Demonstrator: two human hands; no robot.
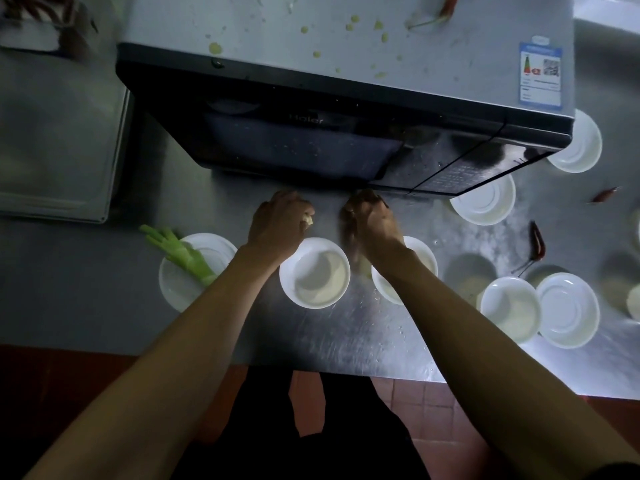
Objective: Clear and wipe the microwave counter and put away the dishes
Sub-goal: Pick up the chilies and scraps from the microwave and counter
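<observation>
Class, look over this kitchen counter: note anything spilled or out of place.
Yellow-green splatters dot the microwave top. Red chillies lie loose on the steel counter, and a green vegetable stalk sits across a white dish.

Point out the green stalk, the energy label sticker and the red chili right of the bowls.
green stalk [183,255]: head view, mid-stem, lying on a white plate.
energy label sticker [541,75]: head view, its centre, on the microwave top.
red chili [538,240]: head view, its body.
</observation>
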